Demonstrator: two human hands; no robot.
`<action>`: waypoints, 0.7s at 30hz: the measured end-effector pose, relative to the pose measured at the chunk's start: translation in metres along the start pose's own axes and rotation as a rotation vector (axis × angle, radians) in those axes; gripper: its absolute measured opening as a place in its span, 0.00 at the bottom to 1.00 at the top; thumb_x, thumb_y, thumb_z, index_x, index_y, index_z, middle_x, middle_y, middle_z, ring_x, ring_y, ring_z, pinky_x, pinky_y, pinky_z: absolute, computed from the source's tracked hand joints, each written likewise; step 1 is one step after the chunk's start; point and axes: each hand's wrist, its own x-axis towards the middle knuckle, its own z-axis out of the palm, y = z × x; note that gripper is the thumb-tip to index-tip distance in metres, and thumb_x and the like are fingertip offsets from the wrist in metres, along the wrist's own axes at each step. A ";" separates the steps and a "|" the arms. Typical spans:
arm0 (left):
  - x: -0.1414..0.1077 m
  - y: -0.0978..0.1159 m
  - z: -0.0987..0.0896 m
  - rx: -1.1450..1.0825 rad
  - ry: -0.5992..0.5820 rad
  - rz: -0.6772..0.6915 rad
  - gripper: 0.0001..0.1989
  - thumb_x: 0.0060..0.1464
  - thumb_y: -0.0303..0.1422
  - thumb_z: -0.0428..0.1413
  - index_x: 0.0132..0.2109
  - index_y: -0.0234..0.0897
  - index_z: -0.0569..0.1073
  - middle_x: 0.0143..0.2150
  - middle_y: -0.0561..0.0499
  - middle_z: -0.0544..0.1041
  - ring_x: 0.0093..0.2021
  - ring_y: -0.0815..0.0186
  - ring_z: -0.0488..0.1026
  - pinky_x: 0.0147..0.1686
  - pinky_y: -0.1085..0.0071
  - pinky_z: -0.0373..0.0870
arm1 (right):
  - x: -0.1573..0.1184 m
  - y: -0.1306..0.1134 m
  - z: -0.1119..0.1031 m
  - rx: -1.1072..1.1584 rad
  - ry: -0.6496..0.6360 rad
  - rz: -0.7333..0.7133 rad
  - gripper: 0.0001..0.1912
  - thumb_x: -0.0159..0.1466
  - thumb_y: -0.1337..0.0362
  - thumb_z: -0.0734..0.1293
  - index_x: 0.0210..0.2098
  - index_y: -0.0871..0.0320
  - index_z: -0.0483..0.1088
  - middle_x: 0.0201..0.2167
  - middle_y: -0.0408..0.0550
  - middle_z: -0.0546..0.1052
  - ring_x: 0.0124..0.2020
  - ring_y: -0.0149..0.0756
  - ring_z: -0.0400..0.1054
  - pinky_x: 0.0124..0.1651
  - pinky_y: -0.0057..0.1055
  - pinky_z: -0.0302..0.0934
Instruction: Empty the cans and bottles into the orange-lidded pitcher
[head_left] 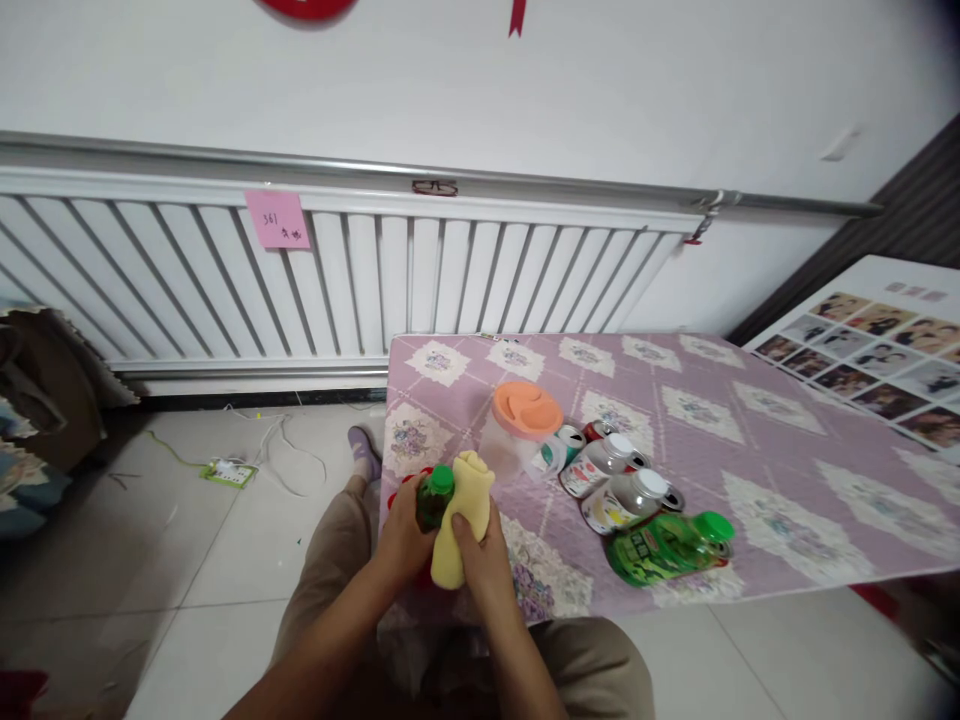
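Near the table's front left corner, my left hand (405, 525) is wrapped round a green-capped bottle (435, 495). My right hand (484, 555) grips a folded yellow cloth (459, 525), thumb on top, right beside the bottle. The cloth appears to touch the bottle's side. Something red lies partly hidden under and behind my left hand. Just beyond the hands stands a clear container with an orange lid (527, 411).
Right of the container are cans, white-capped bottles (600, 465) and a large green bottle (664, 548) on the flowered tablecloth (697, 410). A photo board (870, 350) stands at the right. Behind is a radiator (450, 275). A power strip (227, 472) lies on the floor.
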 end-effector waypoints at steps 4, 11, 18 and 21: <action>0.003 -0.002 -0.016 -0.027 -0.127 0.083 0.36 0.48 0.27 0.61 0.64 0.39 0.61 0.63 0.41 0.68 0.63 0.56 0.68 0.62 0.58 0.67 | 0.008 0.005 -0.001 0.023 0.013 0.039 0.31 0.58 0.54 0.69 0.59 0.57 0.66 0.47 0.52 0.79 0.45 0.45 0.74 0.47 0.39 0.69; 0.011 0.003 -0.031 0.045 -0.214 0.055 0.30 0.47 0.26 0.60 0.59 0.41 0.67 0.59 0.45 0.73 0.58 0.57 0.72 0.57 0.62 0.70 | 0.010 0.035 0.001 0.099 0.053 0.150 0.30 0.59 0.47 0.68 0.56 0.56 0.68 0.46 0.53 0.80 0.44 0.45 0.75 0.45 0.38 0.70; 0.006 -0.007 -0.016 -0.122 -0.156 0.033 0.30 0.46 0.23 0.59 0.57 0.39 0.64 0.57 0.43 0.74 0.57 0.58 0.74 0.59 0.59 0.69 | -0.008 0.033 0.001 -0.006 0.070 0.107 0.33 0.59 0.48 0.69 0.59 0.56 0.65 0.49 0.52 0.79 0.46 0.44 0.74 0.48 0.39 0.68; 0.000 -0.012 -0.007 -0.132 -0.076 -0.010 0.29 0.48 0.26 0.61 0.57 0.39 0.63 0.56 0.43 0.74 0.53 0.58 0.75 0.56 0.58 0.72 | -0.011 0.015 0.005 0.011 0.057 0.025 0.35 0.61 0.50 0.69 0.64 0.54 0.60 0.52 0.52 0.77 0.48 0.43 0.73 0.50 0.37 0.68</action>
